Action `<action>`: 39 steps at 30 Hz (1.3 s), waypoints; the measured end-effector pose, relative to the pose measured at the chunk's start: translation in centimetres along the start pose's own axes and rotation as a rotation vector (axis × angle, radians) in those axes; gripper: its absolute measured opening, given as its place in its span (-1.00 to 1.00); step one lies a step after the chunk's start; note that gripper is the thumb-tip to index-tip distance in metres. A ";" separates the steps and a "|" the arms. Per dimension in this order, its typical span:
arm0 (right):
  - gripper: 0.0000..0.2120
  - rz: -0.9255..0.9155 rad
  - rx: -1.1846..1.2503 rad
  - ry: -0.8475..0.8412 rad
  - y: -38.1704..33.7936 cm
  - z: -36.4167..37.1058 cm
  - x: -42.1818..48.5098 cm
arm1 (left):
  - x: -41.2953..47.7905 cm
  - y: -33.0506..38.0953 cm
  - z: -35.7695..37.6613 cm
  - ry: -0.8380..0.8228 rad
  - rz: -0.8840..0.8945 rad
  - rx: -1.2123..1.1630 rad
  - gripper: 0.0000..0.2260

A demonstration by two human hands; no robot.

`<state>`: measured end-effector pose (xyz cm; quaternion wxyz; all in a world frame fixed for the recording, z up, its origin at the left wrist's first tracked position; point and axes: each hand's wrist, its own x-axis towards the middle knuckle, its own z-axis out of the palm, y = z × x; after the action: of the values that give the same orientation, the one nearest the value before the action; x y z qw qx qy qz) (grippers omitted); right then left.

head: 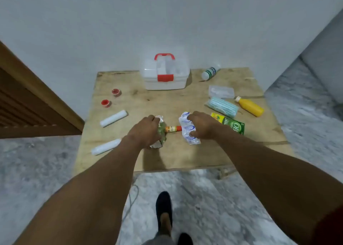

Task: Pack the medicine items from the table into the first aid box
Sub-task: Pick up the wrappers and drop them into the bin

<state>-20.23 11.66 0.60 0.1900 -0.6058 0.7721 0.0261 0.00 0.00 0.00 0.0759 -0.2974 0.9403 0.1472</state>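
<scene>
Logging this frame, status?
Left hand on green foil pack, right hand on blue foil pack. First aid box latched shut. Nothing blocking.

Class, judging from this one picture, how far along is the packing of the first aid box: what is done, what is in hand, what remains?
Done: nothing visibly; the white first aid box with red latch is shut. In hand: the left hand grips a green foil packet; the right hand grips a silver blister strip. Left: two white rolls, two red-capped pots, yellow bottle, green carton, mask pack, white bottle.
</scene>
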 end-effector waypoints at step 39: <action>-0.85 -0.029 0.006 0.259 3.4 -6.9 -5.2 | 0.3 7.6 -7.6 0.354 0.058 0.040 -0.82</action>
<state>-24.21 15.51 8.07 0.0910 -0.6147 0.7814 -0.0574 -5.07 3.34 8.84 -0.0891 -0.2901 0.9498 0.0760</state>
